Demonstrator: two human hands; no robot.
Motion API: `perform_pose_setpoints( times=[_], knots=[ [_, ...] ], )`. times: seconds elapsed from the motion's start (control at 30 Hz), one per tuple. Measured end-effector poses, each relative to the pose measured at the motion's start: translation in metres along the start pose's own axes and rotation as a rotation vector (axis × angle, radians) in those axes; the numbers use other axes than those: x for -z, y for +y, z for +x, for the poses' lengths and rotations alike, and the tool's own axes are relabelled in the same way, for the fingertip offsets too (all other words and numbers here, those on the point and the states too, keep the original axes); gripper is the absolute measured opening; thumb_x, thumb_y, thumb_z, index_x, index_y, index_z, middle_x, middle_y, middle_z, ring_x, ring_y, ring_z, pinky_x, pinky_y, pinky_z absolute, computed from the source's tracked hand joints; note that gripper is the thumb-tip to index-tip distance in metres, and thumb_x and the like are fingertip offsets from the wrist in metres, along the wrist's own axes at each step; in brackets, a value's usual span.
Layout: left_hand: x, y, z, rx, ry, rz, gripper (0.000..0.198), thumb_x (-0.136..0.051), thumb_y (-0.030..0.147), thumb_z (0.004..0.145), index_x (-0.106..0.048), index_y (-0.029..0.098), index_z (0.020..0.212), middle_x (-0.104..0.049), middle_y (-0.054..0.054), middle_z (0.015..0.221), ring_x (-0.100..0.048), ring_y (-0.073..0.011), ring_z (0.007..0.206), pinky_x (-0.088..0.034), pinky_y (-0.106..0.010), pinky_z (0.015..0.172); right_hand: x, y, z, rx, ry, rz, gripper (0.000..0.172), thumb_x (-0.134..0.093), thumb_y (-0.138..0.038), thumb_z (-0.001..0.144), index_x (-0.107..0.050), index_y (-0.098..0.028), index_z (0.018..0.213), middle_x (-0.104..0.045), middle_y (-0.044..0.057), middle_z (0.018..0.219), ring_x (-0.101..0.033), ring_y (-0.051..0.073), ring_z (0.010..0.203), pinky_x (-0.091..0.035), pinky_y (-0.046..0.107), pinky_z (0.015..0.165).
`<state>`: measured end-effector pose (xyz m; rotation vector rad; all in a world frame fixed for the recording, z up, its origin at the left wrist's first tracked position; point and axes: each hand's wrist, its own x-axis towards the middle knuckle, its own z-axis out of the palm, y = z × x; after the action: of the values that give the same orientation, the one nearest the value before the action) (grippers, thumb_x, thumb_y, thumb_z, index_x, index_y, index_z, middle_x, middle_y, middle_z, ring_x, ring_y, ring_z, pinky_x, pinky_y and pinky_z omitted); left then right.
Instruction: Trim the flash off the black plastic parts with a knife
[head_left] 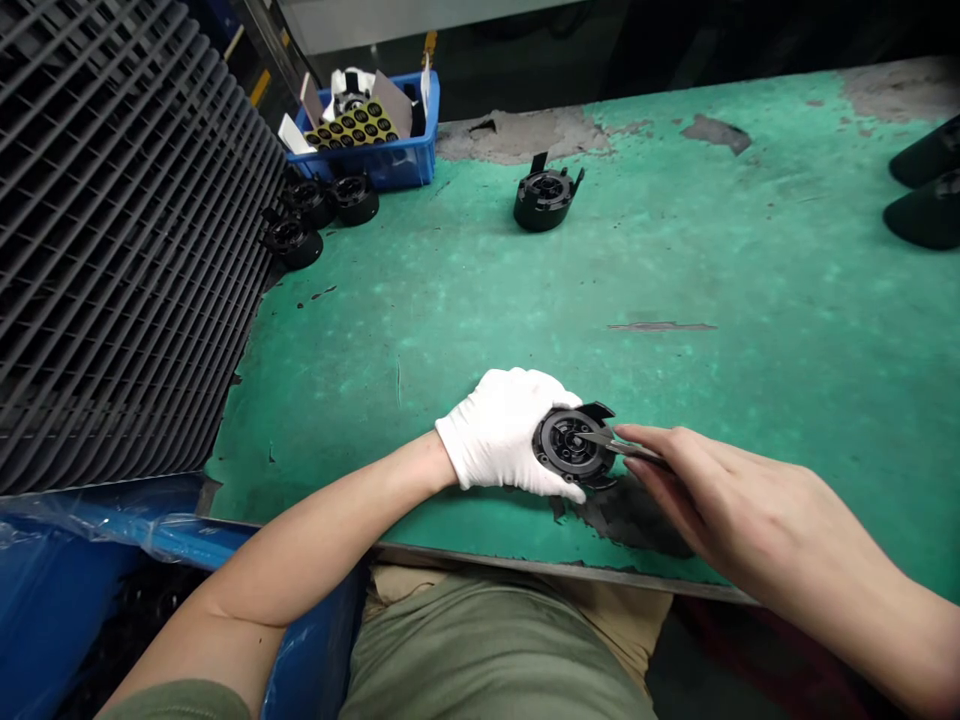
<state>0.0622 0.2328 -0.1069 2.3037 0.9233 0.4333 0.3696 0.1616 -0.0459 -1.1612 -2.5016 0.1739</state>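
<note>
Near the front edge of the green table, my left hand point(514, 432), in a white glove, is wrapped round the left side of a round black part point(570, 450). The part's open face with its rings points up, and tabs stick out at its rim. My right hand point(739, 495) is bare and pinches metal tweezers point(619, 445) between thumb and fingers. The tweezer tips reach over the middle of the black part. Whether anything small sits between the tips cannot be made out.
A similar black part point(544, 200) stands at the back of the green table point(480, 300). A blue bin point(397, 162) holds stickers and cards, with several black parts point(354, 198) beside it. Dark stacked grids point(127, 230) rise at the left. Black cylinders point(926, 210) stand far right.
</note>
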Motion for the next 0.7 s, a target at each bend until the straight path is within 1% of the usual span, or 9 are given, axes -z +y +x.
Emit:
perform_pose_setpoints(
  times=[0.1, 0.13, 0.23, 0.33, 0.43, 0.57, 0.6, 0.63, 0.7],
  knots=[
    [0.000, 0.000, 0.000, 0.000, 0.010, -0.010, 0.103, -0.111, 0.094, 0.079, -0.087, 0.024, 0.150, -0.094, -0.018, 0.140, -0.092, -0.0505, 0.135, -0.074, -0.065, 0.121, -0.002, -0.003, 0.001, -0.108, -0.018, 0.175, 0.020, -0.065, -0.036, 0.132, -0.076, -0.029, 0.148, -0.095, 0.004, 0.114, -0.089, 0.023, 0.078, -0.063, 0.034, 0.064],
    [0.001, 0.000, 0.001, 0.003, 0.005, -0.010, 0.103, -0.111, 0.095, 0.078, -0.088, 0.024, 0.150, -0.094, -0.018, 0.139, -0.093, -0.0507, 0.134, -0.074, -0.066, 0.120, -0.003, -0.004, 0.003, -0.117, -0.029, 0.238, 0.022, -0.066, -0.036, 0.131, -0.076, -0.030, 0.150, -0.094, 0.004, 0.115, -0.088, 0.022, 0.079, -0.064, 0.033, 0.066],
    [0.003, 0.002, 0.002, 0.008, -0.021, -0.011, 0.098, -0.111, 0.094, 0.080, -0.090, 0.025, 0.147, -0.095, -0.016, 0.136, -0.093, -0.0502, 0.132, -0.075, -0.064, 0.118, -0.009, -0.008, 0.010, -0.045, -0.047, 0.341, 0.030, -0.067, -0.034, 0.132, -0.077, -0.029, 0.159, -0.089, 0.003, 0.107, -0.084, 0.019, 0.077, -0.064, 0.031, 0.070],
    [0.006, 0.005, 0.004, 0.009, -0.039, -0.025, 0.087, -0.112, 0.089, 0.081, -0.092, 0.028, 0.140, -0.096, -0.014, 0.132, -0.094, -0.0475, 0.129, -0.075, -0.060, 0.117, -0.017, -0.011, 0.011, 0.028, -0.017, 0.308, 0.032, -0.065, -0.034, 0.134, -0.076, -0.023, 0.162, -0.082, 0.002, 0.100, -0.079, 0.018, 0.073, -0.061, 0.029, 0.068],
    [0.008, 0.007, 0.006, 0.012, -0.046, -0.018, 0.081, -0.113, 0.088, 0.080, -0.093, 0.030, 0.134, -0.096, -0.013, 0.129, -0.094, -0.0458, 0.126, -0.076, -0.057, 0.114, -0.023, -0.012, 0.006, 0.056, 0.029, 0.227, 0.030, -0.066, -0.030, 0.133, -0.073, -0.021, 0.161, -0.082, 0.003, 0.103, -0.081, 0.018, 0.076, -0.061, 0.029, 0.070],
    [0.007, 0.009, 0.006, 0.026, -0.025, -0.015, 0.083, -0.113, 0.088, 0.080, -0.093, 0.029, 0.135, -0.096, -0.014, 0.129, -0.095, -0.0458, 0.126, -0.076, -0.057, 0.113, -0.031, -0.012, -0.004, 0.099, 0.045, 0.230, 0.010, -0.071, -0.023, 0.130, -0.076, -0.025, 0.137, -0.085, 0.003, 0.104, -0.084, 0.016, 0.081, -0.063, 0.026, 0.074],
    [0.007, 0.009, 0.006, 0.028, -0.025, -0.022, 0.083, -0.112, 0.089, 0.080, -0.093, 0.029, 0.134, -0.096, -0.014, 0.129, -0.095, -0.0458, 0.125, -0.076, -0.057, 0.113, -0.033, -0.013, -0.006, 0.104, 0.050, 0.224, 0.008, -0.071, -0.022, 0.129, -0.076, -0.025, 0.136, -0.086, 0.003, 0.105, -0.084, 0.016, 0.081, -0.063, 0.026, 0.074],
    [0.006, 0.009, 0.006, 0.028, -0.026, -0.032, 0.083, -0.111, 0.090, 0.081, -0.093, 0.028, 0.134, -0.096, -0.014, 0.128, -0.095, -0.0460, 0.124, -0.076, -0.057, 0.112, -0.035, -0.014, -0.008, 0.096, 0.059, 0.207, 0.011, -0.071, -0.022, 0.129, -0.076, -0.025, 0.139, -0.087, 0.003, 0.105, -0.083, 0.016, 0.080, -0.063, 0.026, 0.074],
    [0.005, 0.009, 0.006, 0.021, -0.027, -0.053, 0.084, -0.109, 0.091, 0.083, -0.094, 0.028, 0.137, -0.097, -0.014, 0.128, -0.096, -0.0468, 0.124, -0.076, -0.059, 0.112, -0.038, -0.016, -0.011, 0.053, 0.093, 0.164, 0.026, -0.069, -0.023, 0.131, -0.074, -0.023, 0.156, -0.086, 0.004, 0.106, -0.081, 0.017, 0.078, -0.062, 0.028, 0.073]
  ],
)
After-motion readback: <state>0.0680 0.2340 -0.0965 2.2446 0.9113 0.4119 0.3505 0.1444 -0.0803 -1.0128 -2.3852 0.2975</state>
